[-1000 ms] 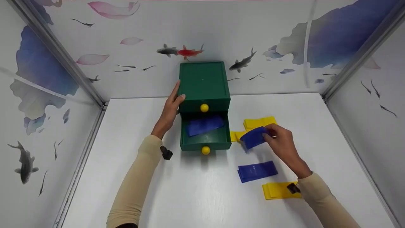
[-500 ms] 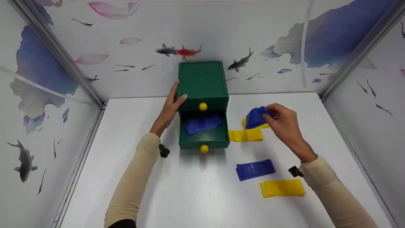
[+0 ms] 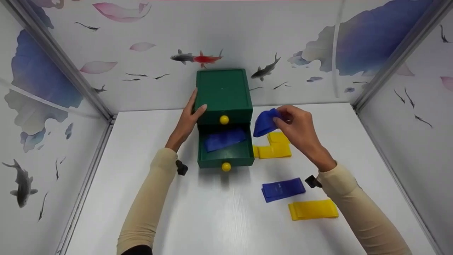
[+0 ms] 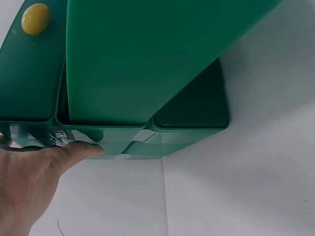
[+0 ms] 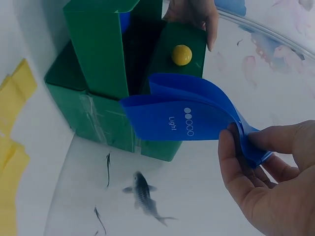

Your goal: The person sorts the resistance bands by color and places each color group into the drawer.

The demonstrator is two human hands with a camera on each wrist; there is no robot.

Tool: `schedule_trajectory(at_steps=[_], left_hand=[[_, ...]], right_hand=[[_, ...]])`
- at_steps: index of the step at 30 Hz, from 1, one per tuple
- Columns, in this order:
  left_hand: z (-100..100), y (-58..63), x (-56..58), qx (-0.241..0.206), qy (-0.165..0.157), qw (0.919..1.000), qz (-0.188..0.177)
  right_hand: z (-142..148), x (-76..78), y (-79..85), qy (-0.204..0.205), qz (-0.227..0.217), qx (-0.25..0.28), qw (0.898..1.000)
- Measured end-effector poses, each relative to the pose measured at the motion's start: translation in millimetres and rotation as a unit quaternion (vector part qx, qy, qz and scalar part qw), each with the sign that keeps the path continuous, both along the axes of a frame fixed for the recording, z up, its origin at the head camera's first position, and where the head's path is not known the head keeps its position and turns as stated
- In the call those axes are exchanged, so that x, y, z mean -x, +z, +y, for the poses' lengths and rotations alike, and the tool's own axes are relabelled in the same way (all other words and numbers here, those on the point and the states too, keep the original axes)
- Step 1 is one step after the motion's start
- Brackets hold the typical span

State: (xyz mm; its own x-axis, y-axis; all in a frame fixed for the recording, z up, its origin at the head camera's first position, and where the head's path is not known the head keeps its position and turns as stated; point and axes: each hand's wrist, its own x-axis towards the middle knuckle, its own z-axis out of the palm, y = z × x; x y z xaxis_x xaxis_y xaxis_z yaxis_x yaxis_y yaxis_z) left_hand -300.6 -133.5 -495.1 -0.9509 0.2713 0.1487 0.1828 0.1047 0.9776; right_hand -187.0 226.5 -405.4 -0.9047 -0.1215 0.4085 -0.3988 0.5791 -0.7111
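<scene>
A green drawer unit (image 3: 223,90) with yellow knobs stands against the back wall. Its pulled-out lower drawer (image 3: 226,162) holds a folded blue band (image 3: 225,139). My left hand (image 3: 185,124) rests along the unit's left side, fingers straight, thumb near the front edge; the left wrist view shows that thumb (image 4: 78,151) on the side. My right hand (image 3: 297,129) pinches one end of a folded blue resistance band (image 3: 264,123) between thumb and fingers, in the air just right of the unit. The word "Light" and a row of dots show on this resistance band (image 5: 172,115) in the right wrist view.
Yellow folded bands (image 3: 274,151) lie on the table right of the drawer, overlapping. Nearer me are a blue folded pair (image 3: 283,190) and a yellow folded pair (image 3: 314,209). Printed white panels enclose the table (image 3: 212,219) at the back and both sides.
My right hand has lifted the blue resistance band off the yellow bands and carried it up and left toward the drawer unit. The left hand has stayed on the unit's side.
</scene>
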Motion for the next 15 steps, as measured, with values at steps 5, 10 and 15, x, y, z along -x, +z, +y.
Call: schedule_trajectory(at_steps=[5, 10, 15], left_hand=[[0, -2.0, -0.7, -0.001, 0.004, 1.0, -0.005], [0, -2.8, -0.9, -0.006, 0.005, 0.9999, -0.01], [1, -3.7, -0.7, -0.007, 0.006, 0.9999, -0.014]], right_hand=[[-14, 4.4, -0.2, 0.017, -0.003, 0.012, 1.0], [-27, 6.1, -0.9, 0.036, 0.007, 0.016, 0.999], [-40, 6.7, -2.3, 0.053, 0.012, 0.021, 0.998]])
